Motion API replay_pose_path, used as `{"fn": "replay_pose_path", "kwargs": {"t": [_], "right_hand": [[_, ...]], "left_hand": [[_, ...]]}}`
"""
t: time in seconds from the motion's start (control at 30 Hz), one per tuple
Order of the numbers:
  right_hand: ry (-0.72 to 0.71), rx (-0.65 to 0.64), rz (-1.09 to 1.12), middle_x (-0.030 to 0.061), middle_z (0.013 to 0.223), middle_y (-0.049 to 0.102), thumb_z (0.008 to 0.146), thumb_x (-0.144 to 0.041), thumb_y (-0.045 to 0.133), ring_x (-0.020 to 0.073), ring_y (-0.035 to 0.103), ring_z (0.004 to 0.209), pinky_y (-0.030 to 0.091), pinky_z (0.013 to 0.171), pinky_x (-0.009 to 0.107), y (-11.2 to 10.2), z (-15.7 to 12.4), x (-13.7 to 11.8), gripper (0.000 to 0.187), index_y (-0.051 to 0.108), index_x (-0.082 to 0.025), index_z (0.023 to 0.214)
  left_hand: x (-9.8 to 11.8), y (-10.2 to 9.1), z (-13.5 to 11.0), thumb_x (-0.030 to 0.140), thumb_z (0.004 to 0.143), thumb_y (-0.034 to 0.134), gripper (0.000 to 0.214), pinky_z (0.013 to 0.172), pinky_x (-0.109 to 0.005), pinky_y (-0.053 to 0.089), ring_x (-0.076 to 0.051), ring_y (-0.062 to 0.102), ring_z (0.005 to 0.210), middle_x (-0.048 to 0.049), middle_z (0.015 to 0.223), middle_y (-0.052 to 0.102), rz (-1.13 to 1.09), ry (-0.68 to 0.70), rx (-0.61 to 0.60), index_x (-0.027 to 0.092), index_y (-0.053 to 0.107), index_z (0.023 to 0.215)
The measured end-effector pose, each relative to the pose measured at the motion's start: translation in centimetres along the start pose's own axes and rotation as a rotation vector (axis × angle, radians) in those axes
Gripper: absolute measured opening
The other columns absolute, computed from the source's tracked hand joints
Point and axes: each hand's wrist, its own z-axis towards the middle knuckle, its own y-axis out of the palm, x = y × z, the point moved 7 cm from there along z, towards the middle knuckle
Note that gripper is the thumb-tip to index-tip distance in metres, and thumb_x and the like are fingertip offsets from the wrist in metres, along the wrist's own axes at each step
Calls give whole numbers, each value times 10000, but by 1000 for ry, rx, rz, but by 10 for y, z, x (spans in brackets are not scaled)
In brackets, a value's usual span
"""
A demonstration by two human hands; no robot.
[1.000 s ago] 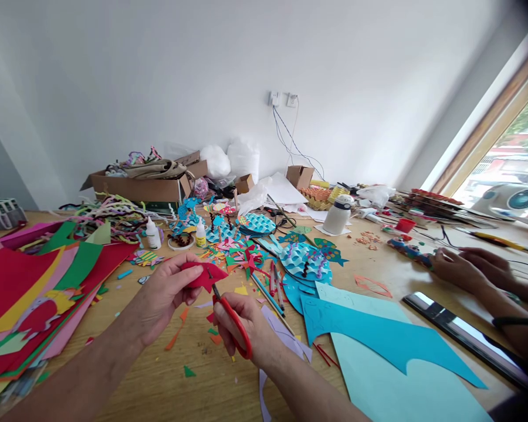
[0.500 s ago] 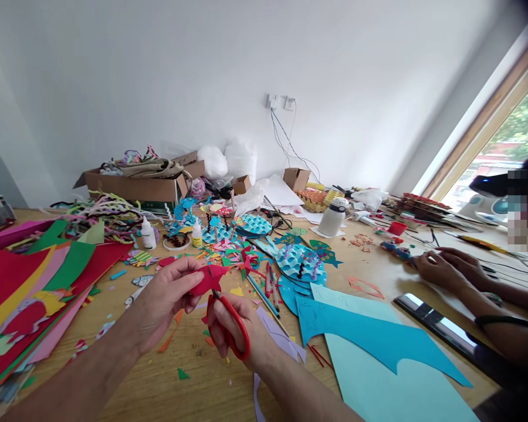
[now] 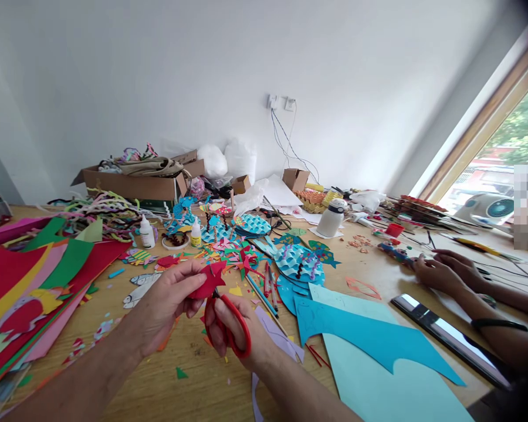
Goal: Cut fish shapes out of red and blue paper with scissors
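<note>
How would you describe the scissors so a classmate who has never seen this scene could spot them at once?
Look above the wooden table, near the middle of the view's lower half. There, just below the red paper pinched in the wearer's left hand, the right hand holds the scissors. Curved red handle loops set them apart from that paper.

Head-worn camera, facing wall (image 3: 180,70), angled down over table (image 3: 211,387); left hand (image 3: 171,302), right hand (image 3: 257,335) near.
</note>
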Motion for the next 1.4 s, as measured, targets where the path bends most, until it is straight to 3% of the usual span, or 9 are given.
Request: {"fn": "replay_pose_path", "kwargs": {"t": [0.33,0.93,1.4], "right_hand": [[-20,-66,59,-59,379,433,792,-582,499,63,358,309,264,354,193,3,-1,-3,447,530,-151,676],[1,-70,15,-69,378,426,775,-602,510,52,341,302,253,358,197,3,-1,-2,460,519,-154,667],[73,-75,-63,-72,385,451,733,-641,523,49,369,302,255,346,178,1,-1,1,489,506,-157,665]], "left_hand": [[0,-1,0,300,735,622,145,446,-181,319,-70,388,464,52,538,509,6,-7,22,188,568,661],[5,-5,1,299,739,617,170,434,-176,308,-76,361,470,55,520,473,61,25,16,185,560,626],[5,-8,0,323,747,608,178,415,-180,223,-66,334,434,61,501,462,123,-105,-83,190,535,654]]}}
